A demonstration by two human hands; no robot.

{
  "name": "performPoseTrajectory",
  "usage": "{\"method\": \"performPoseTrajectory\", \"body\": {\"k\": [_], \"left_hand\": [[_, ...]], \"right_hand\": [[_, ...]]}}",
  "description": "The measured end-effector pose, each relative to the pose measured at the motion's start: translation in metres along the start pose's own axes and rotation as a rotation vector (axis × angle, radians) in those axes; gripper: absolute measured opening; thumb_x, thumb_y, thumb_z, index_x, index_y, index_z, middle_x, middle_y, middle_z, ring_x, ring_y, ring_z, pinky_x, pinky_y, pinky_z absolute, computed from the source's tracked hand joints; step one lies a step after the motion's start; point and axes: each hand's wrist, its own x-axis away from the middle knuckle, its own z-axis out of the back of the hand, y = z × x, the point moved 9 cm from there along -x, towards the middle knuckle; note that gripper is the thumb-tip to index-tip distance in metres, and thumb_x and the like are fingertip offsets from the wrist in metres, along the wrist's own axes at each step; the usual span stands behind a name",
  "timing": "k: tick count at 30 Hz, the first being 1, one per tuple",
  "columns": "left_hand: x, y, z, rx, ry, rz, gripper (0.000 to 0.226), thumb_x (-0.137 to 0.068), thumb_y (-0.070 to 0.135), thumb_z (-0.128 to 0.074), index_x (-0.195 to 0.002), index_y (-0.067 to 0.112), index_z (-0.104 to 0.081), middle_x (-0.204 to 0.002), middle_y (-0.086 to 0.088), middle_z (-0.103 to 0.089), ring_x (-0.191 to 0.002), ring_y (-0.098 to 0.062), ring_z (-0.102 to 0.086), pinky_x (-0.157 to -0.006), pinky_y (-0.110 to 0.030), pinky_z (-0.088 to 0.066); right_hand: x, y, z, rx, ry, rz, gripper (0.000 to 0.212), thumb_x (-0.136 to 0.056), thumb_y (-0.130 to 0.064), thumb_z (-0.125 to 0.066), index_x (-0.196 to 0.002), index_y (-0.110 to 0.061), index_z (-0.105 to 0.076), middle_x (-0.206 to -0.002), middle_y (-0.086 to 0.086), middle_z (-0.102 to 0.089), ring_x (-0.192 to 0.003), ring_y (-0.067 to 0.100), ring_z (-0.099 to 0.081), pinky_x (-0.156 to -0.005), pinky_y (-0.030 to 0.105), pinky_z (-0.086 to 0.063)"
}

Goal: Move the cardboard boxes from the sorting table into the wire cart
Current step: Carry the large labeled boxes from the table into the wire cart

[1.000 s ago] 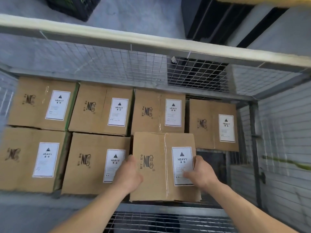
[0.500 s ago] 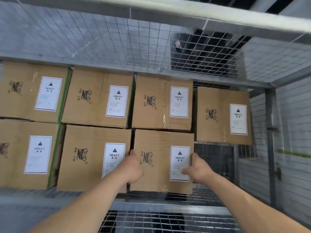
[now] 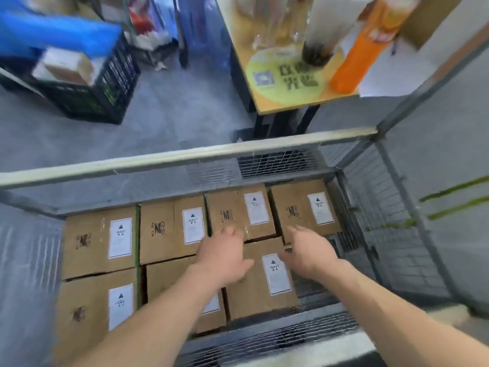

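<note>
Boxes point(image 3: 100, 242) number seven in the wire cart point(image 3: 185, 157); left grip point(image 3: 222, 256) and right grip point(image 3: 309, 250) splay wide, holding nothing.

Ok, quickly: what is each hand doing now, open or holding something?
Left hand: open, fingers spread, holding nothing.
Right hand: open, fingers spread, holding nothing.
</note>
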Motion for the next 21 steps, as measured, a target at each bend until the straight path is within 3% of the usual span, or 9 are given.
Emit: {"method": "performPoseTrajectory", "body": {"k": [2,5,9,16,21], "left_hand": [[0.021,0.024,0.045,-0.062,0.054,-0.085,0.069,-0.092,0.055,-0.055,-0.146,0.017,-0.039,-0.150,-0.005,-0.043,-0.138,-0.025,-0.038,-0.110,-0.047,-0.040],[0.052,0.064,0.108,-0.122,0.155,-0.208,0.072,-0.091,0.062,-0.051,-0.147,0.019,-0.038,-0.151,-0.002,-0.041,-0.140,-0.023,-0.036,-0.112,-0.047,-0.035],[0.094,0.118,0.168,-0.158,0.262,-0.362,0.073,-0.092,0.065,-0.048,-0.149,0.020,-0.035,-0.153,-0.001,-0.041,-0.141,-0.023,-0.035,-0.111,-0.046,-0.035],[0.160,0.213,0.211,-0.184,0.332,-0.571,0.073,-0.094,0.064,-0.047,-0.150,0.019,-0.034,-0.154,-0.001,-0.039,-0.143,-0.022,-0.035,-0.112,-0.044,-0.037],[0.223,0.282,0.217,-0.234,0.398,-0.711,0.074,-0.094,0.065,-0.048,-0.150,0.020,-0.033,-0.155,0.000,-0.040,-0.143,-0.021,-0.036,-0.112,-0.044,-0.038]], "right_hand": [[0.036,-0.006,0.043,-0.013,0.093,-0.043,0.055,-0.089,-0.052,-0.059,-0.133,-0.020,-0.053,-0.133,0.000,-0.061,-0.117,0.023,-0.060,-0.097,0.042,-0.051],[0.091,-0.006,0.103,-0.030,0.222,-0.098,0.058,-0.091,-0.063,-0.050,-0.133,-0.022,-0.051,-0.127,-0.002,-0.061,-0.113,0.022,-0.060,-0.091,0.040,-0.052],[0.162,0.010,0.166,-0.037,0.348,-0.195,0.044,-0.091,-0.065,-0.047,-0.107,-0.024,-0.049,-0.110,-0.003,-0.060,-0.105,0.023,-0.060,-0.082,0.039,-0.050],[0.279,0.059,0.233,-0.102,0.543,-0.340,0.062,-0.091,-0.068,-0.045,-0.131,-0.020,-0.051,-0.132,0.001,-0.060,-0.121,0.025,-0.057,-0.095,0.041,-0.049],[0.369,0.088,0.243,-0.110,0.625,-0.432,0.060,-0.090,-0.067,-0.044,-0.126,-0.020,-0.052,-0.128,0.001,-0.060,-0.122,0.025,-0.056,-0.094,0.041,-0.048]]}}
